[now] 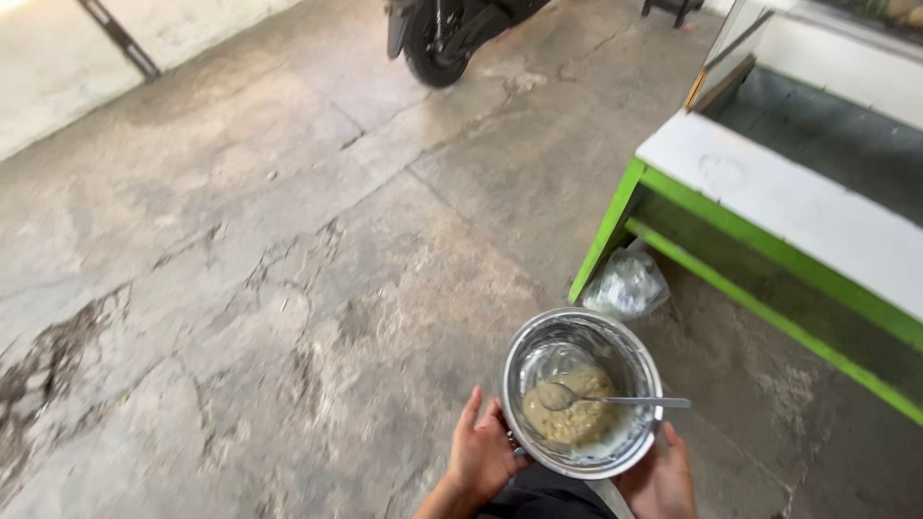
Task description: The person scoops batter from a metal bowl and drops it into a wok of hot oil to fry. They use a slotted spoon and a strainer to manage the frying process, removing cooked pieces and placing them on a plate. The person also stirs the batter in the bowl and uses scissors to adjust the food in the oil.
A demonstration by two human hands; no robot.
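A round steel bowl [615,351] sits low in the head view, held between both hands above a cracked concrete floor. Inside lies a lump of pale yellowish batter [575,415] with a metal spoon [615,401] resting in it, handle pointing right over the rim. My left hand [481,452] cups the bowl's left underside, fingers spread upward. On the bowl's lower right edge my right hand [661,476] grips from below.
A green-framed stand with a white top [769,187] occupies the right side. A clear plastic bag [627,284] lies by its leg. A motorbike's rear wheel [437,43] is parked at the top. Cracked concrete floor [269,269] spreads to the left.
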